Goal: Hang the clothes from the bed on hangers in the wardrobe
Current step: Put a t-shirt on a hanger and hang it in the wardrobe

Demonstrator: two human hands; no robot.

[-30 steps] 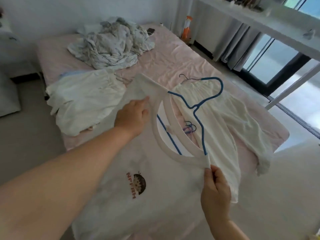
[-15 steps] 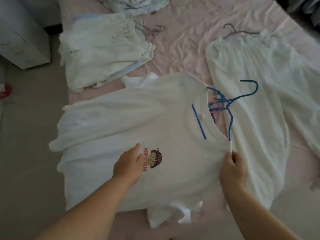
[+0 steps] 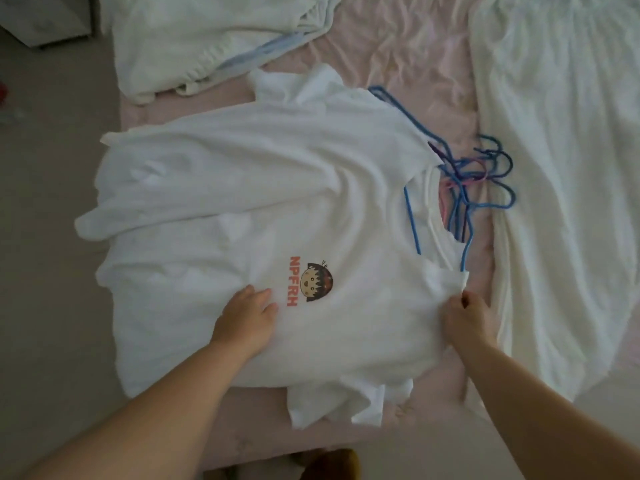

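A white T-shirt (image 3: 242,188) with a cartoon face and orange letters lies spread on the pink bed (image 3: 398,53). A blue hanger (image 3: 414,223) sits inside its collar, the hook pointing right. My left hand (image 3: 247,315) rests flat on the shirt's chest beside the print. My right hand (image 3: 465,318) pinches the shirt's shoulder seam next to the collar. Several more blue and pink hangers (image 3: 485,171) lie bunched on the sheet just right of the collar.
White trousers (image 3: 561,168) lie stretched along the right side of the bed. A folded white garment (image 3: 207,39) with a pale blue edge lies at the top left. Grey floor (image 3: 52,237) runs along the bed's left edge.
The shirt came down from being held up and now lies flat on the bed. My left hand moved from the collar to the chest. The camera tilted down and closer.
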